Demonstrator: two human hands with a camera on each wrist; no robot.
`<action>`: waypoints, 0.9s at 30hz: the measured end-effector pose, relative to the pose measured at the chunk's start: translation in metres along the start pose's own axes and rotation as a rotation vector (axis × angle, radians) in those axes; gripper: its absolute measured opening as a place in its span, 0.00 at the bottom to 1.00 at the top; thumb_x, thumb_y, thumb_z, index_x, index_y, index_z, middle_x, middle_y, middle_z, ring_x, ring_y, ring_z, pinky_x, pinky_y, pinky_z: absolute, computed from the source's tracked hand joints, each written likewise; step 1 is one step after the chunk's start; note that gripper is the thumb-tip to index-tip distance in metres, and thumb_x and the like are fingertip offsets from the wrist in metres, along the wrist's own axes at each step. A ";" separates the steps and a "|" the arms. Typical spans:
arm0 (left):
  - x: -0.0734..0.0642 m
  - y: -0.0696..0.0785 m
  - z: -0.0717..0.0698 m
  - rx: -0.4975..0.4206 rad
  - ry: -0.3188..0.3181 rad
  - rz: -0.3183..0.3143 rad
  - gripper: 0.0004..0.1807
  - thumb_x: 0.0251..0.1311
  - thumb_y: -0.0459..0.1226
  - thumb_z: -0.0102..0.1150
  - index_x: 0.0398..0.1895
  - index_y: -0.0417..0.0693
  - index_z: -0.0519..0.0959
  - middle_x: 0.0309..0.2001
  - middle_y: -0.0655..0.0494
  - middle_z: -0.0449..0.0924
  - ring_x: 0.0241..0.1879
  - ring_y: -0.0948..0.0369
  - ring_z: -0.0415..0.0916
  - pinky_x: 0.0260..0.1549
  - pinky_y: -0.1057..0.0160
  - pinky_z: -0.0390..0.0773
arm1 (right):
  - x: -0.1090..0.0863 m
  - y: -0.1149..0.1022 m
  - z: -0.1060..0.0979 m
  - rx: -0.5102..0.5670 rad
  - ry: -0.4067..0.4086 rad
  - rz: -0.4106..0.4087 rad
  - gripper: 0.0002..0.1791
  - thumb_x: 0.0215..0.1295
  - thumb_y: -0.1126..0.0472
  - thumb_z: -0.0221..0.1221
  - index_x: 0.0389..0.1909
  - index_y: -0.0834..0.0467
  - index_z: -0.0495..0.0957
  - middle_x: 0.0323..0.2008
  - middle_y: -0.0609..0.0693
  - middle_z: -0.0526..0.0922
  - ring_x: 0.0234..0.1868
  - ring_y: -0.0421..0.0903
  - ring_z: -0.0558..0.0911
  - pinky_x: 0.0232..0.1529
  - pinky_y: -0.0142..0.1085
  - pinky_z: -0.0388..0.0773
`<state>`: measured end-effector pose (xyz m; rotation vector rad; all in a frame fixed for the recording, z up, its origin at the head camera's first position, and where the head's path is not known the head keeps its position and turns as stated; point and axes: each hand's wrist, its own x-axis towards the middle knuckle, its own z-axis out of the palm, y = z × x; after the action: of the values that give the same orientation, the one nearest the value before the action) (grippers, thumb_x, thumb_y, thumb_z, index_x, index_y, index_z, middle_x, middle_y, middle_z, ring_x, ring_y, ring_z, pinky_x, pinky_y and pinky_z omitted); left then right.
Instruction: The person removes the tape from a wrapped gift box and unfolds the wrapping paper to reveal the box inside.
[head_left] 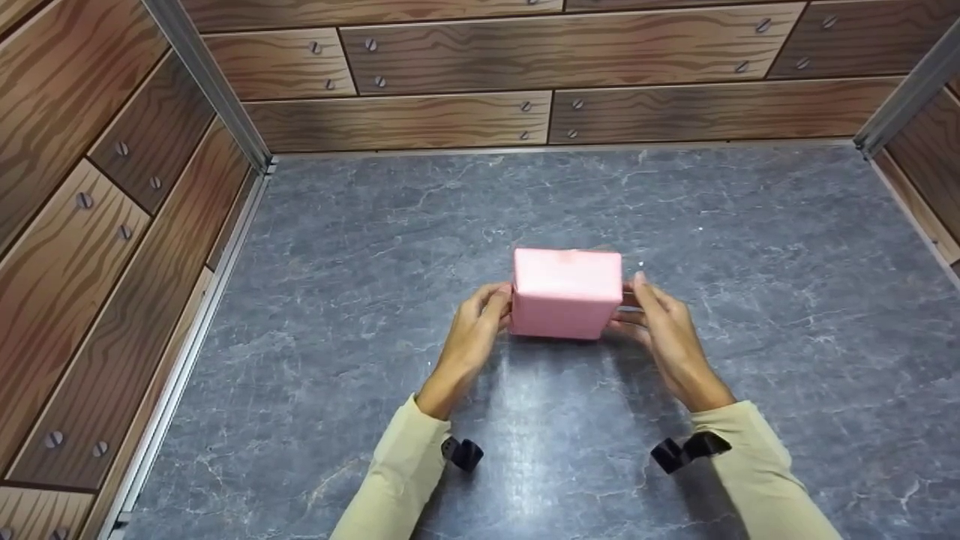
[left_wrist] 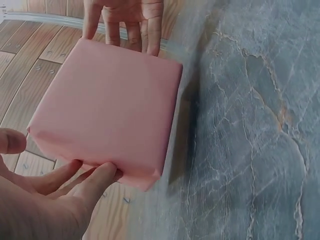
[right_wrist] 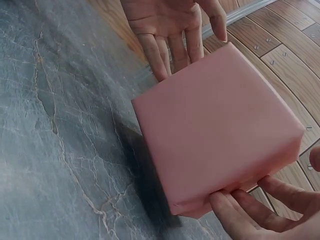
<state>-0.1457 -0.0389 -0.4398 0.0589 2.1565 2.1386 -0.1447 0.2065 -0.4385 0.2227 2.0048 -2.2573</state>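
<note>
1. Wood-look plank walls all round, metal posts in the back corners, and a grey marbled surface below. That's the head view. Pink box is out in the middle area, right between my left hand and my right hand, one at each side. Got pale yellowish sleeves on, plus a black gadget at each wrist. Honestly can't tell from up here whether the box's underside touches the surface.
2. Left wrist view: my left fingers are fairly straight, slightly apart, tips pressed against the near side of the box. Thumb's just beside its corner. Across from that, my right fingers reach down straight against the far side.
3. Right wrist view: same deal mirrored. Right fingertips press the near side, thumb away at the frame edge, left fingers straight along the opposite side.
</note>
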 end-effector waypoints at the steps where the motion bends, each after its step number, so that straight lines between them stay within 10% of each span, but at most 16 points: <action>1: 0.000 0.000 0.000 0.013 0.013 0.002 0.24 0.76 0.42 0.44 0.61 0.31 0.75 0.58 0.38 0.80 0.58 0.49 0.79 0.60 0.54 0.78 | 0.000 0.000 0.000 0.011 0.003 -0.001 0.36 0.79 0.44 0.47 0.66 0.74 0.65 0.50 0.56 0.79 0.44 0.44 0.84 0.55 0.40 0.82; 27: -0.001 -0.004 0.002 0.108 0.047 0.003 0.24 0.62 0.40 0.64 0.57 0.33 0.75 0.51 0.40 0.77 0.49 0.49 0.82 0.51 0.59 0.82 | 0.000 0.011 -0.003 -0.027 0.000 0.007 0.11 0.66 0.59 0.68 0.37 0.64 0.81 0.48 0.56 0.77 0.44 0.45 0.85 0.51 0.39 0.84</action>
<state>-0.1443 -0.0370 -0.4440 0.0206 2.2973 2.0436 -0.1424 0.2085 -0.4494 0.2264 2.0298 -2.2247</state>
